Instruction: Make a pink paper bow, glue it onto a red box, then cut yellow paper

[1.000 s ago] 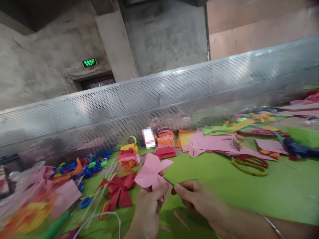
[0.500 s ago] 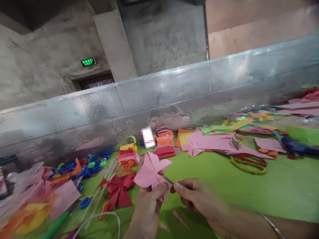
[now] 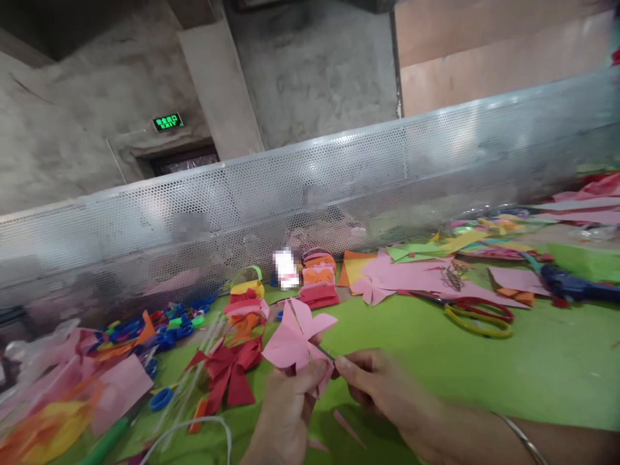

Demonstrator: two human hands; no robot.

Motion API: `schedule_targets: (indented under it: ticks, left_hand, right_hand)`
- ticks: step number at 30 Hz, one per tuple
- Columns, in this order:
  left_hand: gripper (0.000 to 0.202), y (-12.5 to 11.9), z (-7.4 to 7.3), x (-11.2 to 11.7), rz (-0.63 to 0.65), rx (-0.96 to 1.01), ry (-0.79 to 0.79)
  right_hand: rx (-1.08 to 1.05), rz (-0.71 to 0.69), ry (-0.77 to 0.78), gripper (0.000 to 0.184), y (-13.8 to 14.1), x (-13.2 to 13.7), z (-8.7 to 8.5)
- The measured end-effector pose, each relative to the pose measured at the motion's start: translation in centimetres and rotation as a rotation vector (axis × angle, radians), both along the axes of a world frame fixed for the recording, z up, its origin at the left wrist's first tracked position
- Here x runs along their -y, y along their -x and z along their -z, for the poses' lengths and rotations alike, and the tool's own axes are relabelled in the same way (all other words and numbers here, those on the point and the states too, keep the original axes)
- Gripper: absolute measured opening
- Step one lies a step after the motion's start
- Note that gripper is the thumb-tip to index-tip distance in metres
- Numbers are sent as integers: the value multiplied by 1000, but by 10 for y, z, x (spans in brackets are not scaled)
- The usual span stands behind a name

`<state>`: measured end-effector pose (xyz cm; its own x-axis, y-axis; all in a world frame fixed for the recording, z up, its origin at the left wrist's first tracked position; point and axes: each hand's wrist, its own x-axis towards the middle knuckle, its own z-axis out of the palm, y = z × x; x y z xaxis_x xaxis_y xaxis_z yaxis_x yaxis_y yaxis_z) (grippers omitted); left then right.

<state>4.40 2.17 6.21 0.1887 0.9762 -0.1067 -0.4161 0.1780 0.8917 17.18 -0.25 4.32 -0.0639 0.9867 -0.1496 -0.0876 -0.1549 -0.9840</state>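
Note:
A pink flower with wide pointed petals [image 3: 293, 339], looking like felt or thick paper, is pinched between the thumb and fingers of my left hand [image 3: 290, 400]. My right hand [image 3: 378, 384] is closed just right of the flower, its thumb and forefinger pinching a thin dark strip [image 3: 325, 352] that runs to the flower's edge. What the strip is made of cannot be made out. Left of my left hand lies a red flower-like piece [image 3: 235, 371]. Narrow pink offcuts [image 3: 349, 427] rest on the green table [image 3: 436, 368] below my hands.
Red-and-yellow-handled scissors [image 3: 479, 316] lie at the right, near a blue tool [image 3: 576, 284] and pink sheets [image 3: 411, 274]. Blue rings [image 3: 161, 399], clear sticks [image 3: 186, 381], a white cable [image 3: 225, 423] and pink scraps [image 3: 121, 391] crowd the left. A perforated metal panel [image 3: 261, 194] stands behind.
The right fingers have come slightly closer to the flower, and less of the dark strip shows. The flower has turned a little. The whole view has shifted slightly.

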Motion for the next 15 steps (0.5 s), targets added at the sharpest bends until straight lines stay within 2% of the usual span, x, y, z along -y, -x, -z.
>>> schedule_targets:
  ticks: [15]
  left_hand:
    - [32,-1,-3,1,-6,-55,-25]
  right_hand:
    - [5,7,9,28,-1,1,1]
